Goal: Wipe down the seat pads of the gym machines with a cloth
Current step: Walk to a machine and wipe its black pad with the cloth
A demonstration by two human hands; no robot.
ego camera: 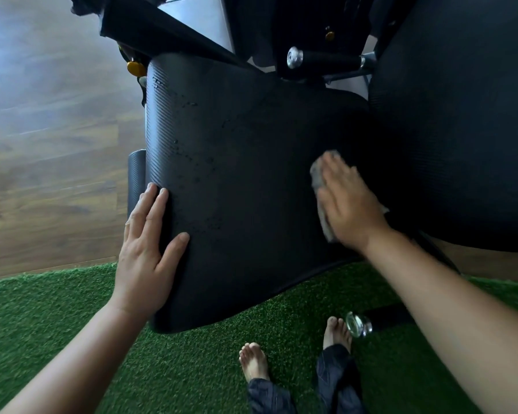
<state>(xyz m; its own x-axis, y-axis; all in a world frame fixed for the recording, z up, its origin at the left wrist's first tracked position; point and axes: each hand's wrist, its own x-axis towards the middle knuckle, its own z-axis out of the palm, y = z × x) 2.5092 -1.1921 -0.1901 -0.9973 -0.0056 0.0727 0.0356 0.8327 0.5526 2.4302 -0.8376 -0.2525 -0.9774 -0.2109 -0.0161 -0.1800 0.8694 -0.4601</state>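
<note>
- Fingers (150, 204) of the left hand (145, 249) lie straight and slightly spread, flat against the edge of the black seat pad (236, 174) at 8 o'clock, with the thumb on the pad's top. They hold nothing.
- At 3 o'clock on the pad, the right hand (348, 204) presses a grey cloth (319, 177) under nearly straight fingers; the cloth shows beyond the hand's left side.
- Small droplets (192, 162) speckle the pad's left half.
- A second pad (461, 130) sits just beside it at 2 o'clock.
- Bare feet (253, 361) stand on green turf (72, 294) at 6 o'clock, and a chrome-capped bar (359, 324) lies at 5 o'clock.
- The wooden floor (42, 144) fills 9 o'clock.
</note>
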